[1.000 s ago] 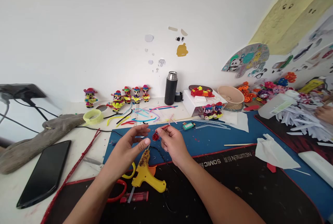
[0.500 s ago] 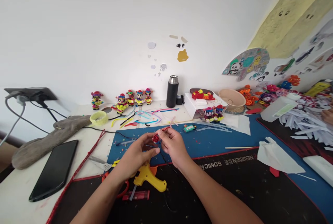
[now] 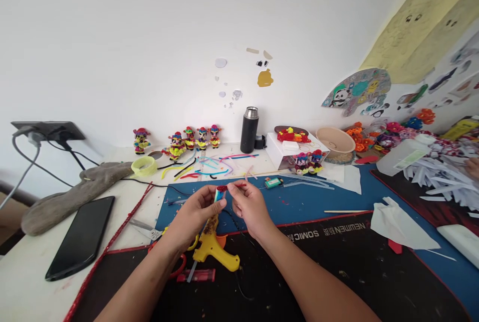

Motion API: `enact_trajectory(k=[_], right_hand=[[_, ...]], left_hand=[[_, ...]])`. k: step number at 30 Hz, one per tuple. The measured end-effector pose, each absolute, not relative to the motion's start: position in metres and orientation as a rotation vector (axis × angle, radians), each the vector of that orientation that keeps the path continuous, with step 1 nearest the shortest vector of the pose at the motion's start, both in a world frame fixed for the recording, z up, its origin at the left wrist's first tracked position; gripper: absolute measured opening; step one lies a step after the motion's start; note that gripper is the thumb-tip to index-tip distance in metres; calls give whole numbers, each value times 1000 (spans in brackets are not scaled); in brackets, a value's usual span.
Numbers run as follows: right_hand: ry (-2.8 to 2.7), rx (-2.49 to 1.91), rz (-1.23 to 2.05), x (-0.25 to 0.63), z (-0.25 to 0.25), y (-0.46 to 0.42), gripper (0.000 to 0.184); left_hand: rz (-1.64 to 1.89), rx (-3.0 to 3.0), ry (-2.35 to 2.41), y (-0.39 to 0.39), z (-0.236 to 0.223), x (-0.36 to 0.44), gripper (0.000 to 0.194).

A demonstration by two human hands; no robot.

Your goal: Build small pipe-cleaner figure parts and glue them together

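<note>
Between thumb and fingers, my left hand [image 3: 198,214] pinches a small white-and-blue piece [image 3: 220,196] whose kind I cannot make out. A red fuzzy pipe cleaner [image 3: 222,188] lies across its top. My right hand [image 3: 250,208] is closed on the loose end of that pipe cleaner, just right of the piece. Below my hands a yellow glue gun [image 3: 215,249] rests on the dark mat, a glue stick poking from its rear. Scissors with orange-red handles [image 3: 179,268] lie partly hidden under my left forearm, near a red lighter [image 3: 202,275].
Several pipe-cleaner figures [image 3: 176,146] stand along the wall, left of a black flask [image 3: 249,130]. A white box [image 3: 279,151] is at its right. A phone [image 3: 80,237] and a long red twisted strand [image 3: 112,239] lie at left. A wooden stick [image 3: 346,211] lies at right.
The piece in my left hand has turned, so its white-and-blue side shows below the red pipe cleaner. Both hands stay close together. The view has shifted slightly.
</note>
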State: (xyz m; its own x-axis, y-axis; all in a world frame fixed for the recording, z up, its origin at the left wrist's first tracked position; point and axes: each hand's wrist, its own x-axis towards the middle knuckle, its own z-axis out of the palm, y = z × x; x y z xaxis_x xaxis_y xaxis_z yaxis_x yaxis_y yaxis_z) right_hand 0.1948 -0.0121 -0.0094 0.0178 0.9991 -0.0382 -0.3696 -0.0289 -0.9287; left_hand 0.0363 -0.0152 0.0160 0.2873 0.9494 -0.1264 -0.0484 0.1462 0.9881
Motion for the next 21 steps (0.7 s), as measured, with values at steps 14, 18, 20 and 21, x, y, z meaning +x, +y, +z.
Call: enact_trajectory(k=[14, 18, 20, 21], right_hand=[[-1145, -1056, 1174, 203, -19, -6, 47], [-1244, -1092, 1071, 205, -21, -5, 42], [-1272, -1105, 1038, 206, -21, -5, 37], [-1282, -1110, 1025, 206, -21, -6, 35]], left_hand=[[967, 1381, 1164, -9, 17, 31, 51], [968, 1434, 1192, -9, 18, 30, 50], [972, 1445, 1195, -9, 19, 29, 48], [977, 1449, 1196, -8, 19, 29, 48]])
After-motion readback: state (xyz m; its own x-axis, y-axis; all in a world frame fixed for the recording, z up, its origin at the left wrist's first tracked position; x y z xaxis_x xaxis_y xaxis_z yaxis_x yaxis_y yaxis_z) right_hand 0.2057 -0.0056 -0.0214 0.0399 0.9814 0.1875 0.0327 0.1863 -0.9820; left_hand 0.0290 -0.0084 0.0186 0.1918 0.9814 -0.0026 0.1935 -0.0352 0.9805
